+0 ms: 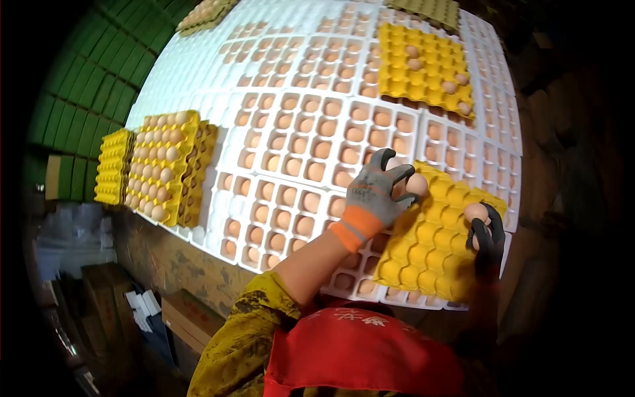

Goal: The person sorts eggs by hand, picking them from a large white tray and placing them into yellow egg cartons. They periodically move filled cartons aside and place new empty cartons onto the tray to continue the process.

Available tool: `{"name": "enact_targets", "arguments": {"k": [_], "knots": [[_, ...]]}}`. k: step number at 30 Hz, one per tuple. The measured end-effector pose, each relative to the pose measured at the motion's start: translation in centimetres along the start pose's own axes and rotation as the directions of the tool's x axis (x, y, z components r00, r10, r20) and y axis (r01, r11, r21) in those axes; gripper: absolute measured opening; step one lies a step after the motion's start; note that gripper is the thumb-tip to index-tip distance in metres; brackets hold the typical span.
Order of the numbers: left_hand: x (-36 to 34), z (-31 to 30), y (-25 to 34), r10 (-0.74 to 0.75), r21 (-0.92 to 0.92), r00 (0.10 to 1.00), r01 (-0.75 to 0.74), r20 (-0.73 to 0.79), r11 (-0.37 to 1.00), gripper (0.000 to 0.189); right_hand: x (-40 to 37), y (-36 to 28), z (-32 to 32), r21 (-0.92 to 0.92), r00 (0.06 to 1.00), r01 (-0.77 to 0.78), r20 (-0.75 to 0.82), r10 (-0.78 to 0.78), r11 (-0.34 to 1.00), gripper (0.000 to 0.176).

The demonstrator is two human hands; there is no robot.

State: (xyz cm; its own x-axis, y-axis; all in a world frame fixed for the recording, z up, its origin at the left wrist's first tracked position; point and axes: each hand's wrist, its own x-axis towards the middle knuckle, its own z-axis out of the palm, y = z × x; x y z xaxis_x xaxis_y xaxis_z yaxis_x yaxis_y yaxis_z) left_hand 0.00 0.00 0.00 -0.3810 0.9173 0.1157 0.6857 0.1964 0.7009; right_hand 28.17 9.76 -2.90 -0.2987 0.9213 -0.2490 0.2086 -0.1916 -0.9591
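Fingers of the left hand, in a grey knit glove with dark rubbery tips and an orange cuff, pinch a smooth brown upper egg over the top corner of a yellow tray. The right hand, gloved in black, curls its fingers around a second egg at the tray's right edge. Both eggs look rounded from this angle, so I cannot tell which way their long axes point.

The tray is moulded pulp, bumpy with rows of cups and peaks, nearly square, and sits turned so its edges run diagonally, 1 corner pointing up and away. It rests on a white grid surface of square cells, many holding brown eggs.

Farther off lie another yellow pulp tray with a few eggs and, at the left, filled stacked trays.
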Motion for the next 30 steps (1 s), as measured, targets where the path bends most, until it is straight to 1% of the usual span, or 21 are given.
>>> {"name": "enact_targets", "arguments": {"k": [2, 3, 4, 5, 6, 7, 8, 9, 11, 14, 15, 16, 17, 19, 20, 21, 23, 26, 27, 28, 30], "knots": [[-3.4, -1.5, 0.1, -0.005, -0.116, 0.993, -0.009, -0.119, 0.993, 0.05, -0.8, -2.6, -0.5, 0.0, 0.995, -0.061, 0.084, 0.061, 0.998, 0.045], [-5.8, -9.5, -7.6, 0.016, -0.008, 0.986, -0.018, -0.169, 1.0, 0.052, -2.0, -2.1, 11.2, 0.004, 0.989, 0.023, 0.145, -0.024, 1.0, 0.045], [-8.3, -11.3, -9.5, -0.061, 0.075, 0.977, 0.078, -0.204, 0.994, 0.052, -3.0, -2.8, 13.8, -0.004, 0.971, 0.025, 0.237, -0.023, 1.0, 0.047], [-10.7, -13.2, -12.0, -0.145, 0.019, 0.961, 0.154, -0.233, 0.988, 0.051, -3.3, -1.7, 16.5, -0.087, 0.941, 0.151, 0.318, -0.116, 0.985, 0.047], [-13.2, -15.1, -14.2, -0.294, 0.058, 0.922, 0.317, -0.251, 0.947, 0.051, -4.1, -1.6, 20.1, -0.077, 0.842, 0.406, 0.42, -0.34, 0.911, 0.045], [-15.3, -17.1, -16.7, -0.311, 0.078, 0.891, 0.354, -0.331, 0.932, 0.049, -5.3, -2.7, 24.0, -0.15, 0.783, 0.485, 0.513, -0.351, 0.862, 0.043], [-17.4, -18.3, -20.1, -0.258, 0.109, 0.866, 0.333, -0.428, 0.937, 0.049, -6.4, -4.8, 27.4, -0.247, 0.738, 0.52, 0.612, -0.284, 0.818, 0.044], [-17.8, -20.9, -19.7, -0.529, 0.009, 0.772, 0.568, -0.353, 0.823, 0.05, -7.2, -3.9, 31.2, -0.25, 0.708, 0.565, 0.636, -0.307, 0.786, 0.047], [-20.8, -22.1, -24.6, -0.336, 0.291, 0.835, 0.484, -0.436, 0.825, 0.049, -8.6, -4.0, 38.1, -0.273, 0.646, 0.63, 0.704, -0.296, 0.727, 0.053], [-22.6, -22.0, -26.6, -0.389, 0.526, 0.891, 0.453, -0.235, 0.72, 0.052, -9.4, -4.0, 46.4, -0.5, 0.626, 0.739, 0.757, -0.187, 0.451, 0.043], [-22.6, -21.7, -26.5, -0.429, 0.518, 0.87, 0.49, -0.242, 0.701, 0.052, -9.1, -3.0, 48.4, -0.555, 0.618, 0.764, 0.776, -0.125, 0.329, 0.038], [-23.0, -22.0, -26.9, -0.394, 0.476, 0.879, 0.476, -0.268, 0.739, 0.052, -8.9, -2.5, 49.6, -0.552, 0.592, 0.792, 0.798, -0.112, 0.259, 0.038], [-23.5, -22.2, -27.4, -0.359, 0.432, 0.885, 0.459, -0.296, 0.777, 0.053, -8.9, -2.3, 50.2, -0.521, 0.592, 0.78, 0.795, -0.136, 0.346, 0.038], [-24.6, -22.4, -28.1, -0.189, 0.358, 0.907, 0.331, -0.376, 0.873, 0.052, -9.7, -3.0, 50.8, -0.441, 0.586, 0.742, 0.793, -0.168, 0.505, 0.039], [-25.3, -22.4, -28.1, -0.107, 0.327, 0.904, 0.257, -0.415, 0.909, 0.052, -10.1, -2.1, 51.6, -0.342, 0.584, 0.721, 0.769, -0.262, 0.602, 0.038], [-25.7, -23.0, -26.6, -0.237, 0.31, 0.921, 0.334, -0.31, 0.89, 0.049, -10.3, -1.9, 52.5, -0.284, 0.567, 0.718, 0.769, -0.297, 0.636, 0.037], [-27.2, -21.7, -27.3, -0.299, 0.282, 0.925, 0.36, -0.237, 0.889, 0.048, -10.4, -1.6, 54.3, -0.271, 0.54, 0.688, 0.811, -0.226, 0.673, 0.035], [-27.7, -21.4, -27.9, -0.318, 0.24, 0.923, 0.365, -0.215, 0.899, 0.052, -8.7, 0.4, 55.9, -0.21, 0.629, 0.606, 0.717, -0.301, 0.767, 0.034], [-27.6, -21.9, -27.9, -0.339, 0.1, 0.911, 0.37, -0.236, 0.924, 0.053, -7.8, 0.2, 56.8, -0.136, 0.75, 0.367, 0.629, -0.206, 0.92, 0.034], [-27.4, -22.7, -27.6, -0.36, -0.039, 0.898, 0.362, -0.253, 0.931, 0.054, -6.8, -0.7, 57.5, -0.113, 0.828, 0.285, 0.529, -0.185, 0.952, 0.034], [-27.3, -23.4, -27.9, -0.391, -0.282, 0.874, 0.313, -0.288, 0.907, 0.055, -4.7, -2.0, 59.2, -0.082, 0.841, 0.409, 0.42, -0.341, 0.909, 0.035]]}}
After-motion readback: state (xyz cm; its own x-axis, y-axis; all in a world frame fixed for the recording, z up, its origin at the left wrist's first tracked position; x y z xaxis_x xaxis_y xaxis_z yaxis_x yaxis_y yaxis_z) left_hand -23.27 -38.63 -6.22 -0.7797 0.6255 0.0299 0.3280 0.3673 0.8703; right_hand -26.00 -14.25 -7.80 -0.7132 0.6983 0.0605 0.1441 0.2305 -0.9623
